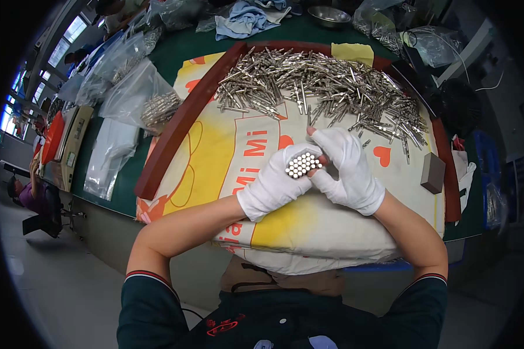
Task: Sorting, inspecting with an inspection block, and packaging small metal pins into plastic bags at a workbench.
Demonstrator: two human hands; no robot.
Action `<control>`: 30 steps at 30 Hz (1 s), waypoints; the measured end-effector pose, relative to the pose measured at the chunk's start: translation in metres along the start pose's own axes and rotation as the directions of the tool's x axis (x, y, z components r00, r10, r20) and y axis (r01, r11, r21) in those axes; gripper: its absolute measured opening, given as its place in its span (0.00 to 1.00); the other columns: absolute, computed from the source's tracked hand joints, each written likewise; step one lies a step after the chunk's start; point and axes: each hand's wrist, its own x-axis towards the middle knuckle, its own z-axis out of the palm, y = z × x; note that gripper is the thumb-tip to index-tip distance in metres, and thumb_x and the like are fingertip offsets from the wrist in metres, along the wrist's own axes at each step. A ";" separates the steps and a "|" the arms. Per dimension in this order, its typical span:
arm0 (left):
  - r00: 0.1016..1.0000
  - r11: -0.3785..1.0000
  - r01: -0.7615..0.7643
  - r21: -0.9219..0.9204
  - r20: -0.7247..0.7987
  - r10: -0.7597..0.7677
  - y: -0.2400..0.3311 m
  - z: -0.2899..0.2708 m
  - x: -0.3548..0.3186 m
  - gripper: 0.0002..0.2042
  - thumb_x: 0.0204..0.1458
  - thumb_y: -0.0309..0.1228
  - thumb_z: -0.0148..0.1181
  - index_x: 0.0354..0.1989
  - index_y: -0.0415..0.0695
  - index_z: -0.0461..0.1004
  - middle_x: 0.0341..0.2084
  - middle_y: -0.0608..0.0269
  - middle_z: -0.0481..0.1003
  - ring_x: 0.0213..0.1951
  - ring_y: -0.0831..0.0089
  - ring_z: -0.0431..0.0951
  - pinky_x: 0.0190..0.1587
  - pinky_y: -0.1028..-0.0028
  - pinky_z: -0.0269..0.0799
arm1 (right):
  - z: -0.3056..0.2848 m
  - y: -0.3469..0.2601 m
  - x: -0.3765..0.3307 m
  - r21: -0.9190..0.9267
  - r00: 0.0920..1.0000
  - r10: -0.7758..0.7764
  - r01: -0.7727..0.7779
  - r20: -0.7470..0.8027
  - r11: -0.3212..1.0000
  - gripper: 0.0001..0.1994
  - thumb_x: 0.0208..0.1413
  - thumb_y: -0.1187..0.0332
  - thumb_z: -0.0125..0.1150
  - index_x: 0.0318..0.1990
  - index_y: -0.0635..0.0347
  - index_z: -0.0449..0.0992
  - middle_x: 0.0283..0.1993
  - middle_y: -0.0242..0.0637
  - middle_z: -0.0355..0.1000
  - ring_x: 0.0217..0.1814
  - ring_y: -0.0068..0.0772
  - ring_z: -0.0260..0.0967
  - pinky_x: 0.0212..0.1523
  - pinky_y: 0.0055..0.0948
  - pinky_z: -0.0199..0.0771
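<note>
Wearing white gloves, both hands work close together above a stuffed white and yellow sack (pixel 308 227) that lies across the near table edge in front of the person. The left hand (pixel 276 183) has its fingers wrapped tightly around a bundle of metal pins (pixel 301 165), gripped so that the pin ends face upward and form a packed cluster of small round faces. The right hand (pixel 348 170) touches the same bundle from the right side; its fingers are curled together against the pins, and one bare fingertip shows through the glove at the top. The bundle sits between the two hands, just above the sack surface and roughly at the centre of the view.

To the right of the hands, a small grey block (pixel 433 173) rests on the sack. Beyond the hands, a large loose heap of metal pins (pixel 326 87) is spread across the far part of the sack. A dark red rim (pixel 180 122) curves around the sack on its left, far and right sides. Left of that rim, clear plastic bags (pixel 140 93) lie on the green table (pixel 198 43), one of them holding more metal parts. At the far edge stand a metal bowl (pixel 329 15) and a crumpled blue cloth (pixel 244 20).
</note>
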 end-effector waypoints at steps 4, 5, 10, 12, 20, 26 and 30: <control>1.000 0.988 -0.021 0.154 0.004 0.020 0.005 0.000 0.001 0.11 0.50 0.21 0.59 0.43 0.40 0.71 0.36 0.63 0.76 0.39 0.78 0.75 0.44 0.77 0.73 | -0.005 -0.003 0.002 0.022 0.995 0.019 -0.021 0.101 1.000 0.29 0.46 0.64 0.62 0.57 0.65 0.64 0.41 0.43 0.67 0.42 0.46 0.63 0.46 0.41 0.62; 1.000 0.988 -0.002 0.155 0.006 0.001 0.007 0.000 0.001 0.11 0.50 0.21 0.59 0.43 0.40 0.72 0.35 0.63 0.76 0.39 0.78 0.75 0.44 0.77 0.73 | -0.005 -0.002 0.001 0.033 0.993 0.030 -0.034 0.118 0.999 0.28 0.47 0.64 0.62 0.57 0.65 0.64 0.41 0.43 0.67 0.42 0.46 0.63 0.46 0.41 0.62; 0.999 0.981 -0.047 0.188 0.000 0.048 0.006 0.000 0.002 0.11 0.50 0.22 0.59 0.43 0.40 0.72 0.35 0.63 0.76 0.38 0.77 0.75 0.43 0.76 0.73 | -0.005 -0.004 0.002 0.039 0.992 0.031 -0.036 0.120 0.999 0.26 0.50 0.65 0.61 0.56 0.65 0.65 0.41 0.42 0.67 0.43 0.46 0.63 0.46 0.41 0.62; 0.994 0.981 -0.106 0.160 0.006 0.106 0.003 0.000 0.001 0.13 0.49 0.20 0.56 0.44 0.40 0.72 0.34 0.63 0.76 0.37 0.77 0.75 0.42 0.75 0.71 | -0.005 -0.005 0.002 0.030 0.992 0.028 -0.032 0.122 0.999 0.26 0.50 0.65 0.61 0.56 0.65 0.65 0.41 0.42 0.67 0.43 0.46 0.63 0.46 0.41 0.62; 0.996 0.988 -0.091 0.126 0.009 0.091 0.000 0.001 0.002 0.15 0.48 0.19 0.55 0.46 0.40 0.72 0.35 0.63 0.76 0.38 0.77 0.75 0.44 0.76 0.71 | -0.005 -0.004 0.001 0.034 0.989 0.057 -0.062 0.137 0.998 0.25 0.49 0.64 0.62 0.55 0.65 0.67 0.41 0.43 0.67 0.43 0.46 0.63 0.46 0.41 0.62; 0.998 0.987 -0.064 0.149 0.024 0.061 0.000 -0.001 0.003 0.12 0.50 0.21 0.58 0.44 0.41 0.73 0.36 0.64 0.76 0.39 0.79 0.75 0.44 0.77 0.72 | -0.006 -0.005 0.002 0.020 0.991 0.050 -0.053 0.127 0.998 0.26 0.48 0.65 0.62 0.54 0.65 0.67 0.41 0.43 0.68 0.43 0.47 0.64 0.46 0.41 0.63; 0.995 0.980 -0.096 0.174 0.014 0.095 -0.002 -0.001 0.002 0.14 0.48 0.19 0.55 0.45 0.41 0.72 0.34 0.64 0.76 0.36 0.77 0.74 0.42 0.76 0.71 | -0.006 -0.005 0.001 0.026 0.985 0.072 -0.077 0.155 0.997 0.25 0.49 0.64 0.62 0.54 0.65 0.67 0.42 0.43 0.68 0.44 0.47 0.64 0.47 0.41 0.62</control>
